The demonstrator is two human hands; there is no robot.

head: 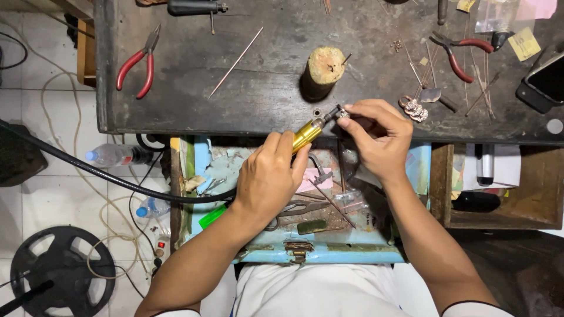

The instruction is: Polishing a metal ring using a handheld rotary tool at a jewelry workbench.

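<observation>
My left hand (269,173) grips a gold-coloured rotary handpiece (309,132) fed by a thick black flexible shaft (106,174) that comes in from the left. The tool's dark tip points up and right at a small silvery metal piece (343,114). My right hand (379,136) pinches that piece between thumb and fingertips at the front edge of the dark workbench (258,100). Tip and piece meet or nearly meet; I cannot tell which. A round wooden peg (324,69) stands just behind them.
Red-handled pliers (136,66) lie at the bench's left, another red-handled pair (461,54) at the right among wires and small metal bits (413,108). An open blue drawer (329,253) of tools sits under my hands. A phone (543,79) lies far right, bottles (114,155) on the floor.
</observation>
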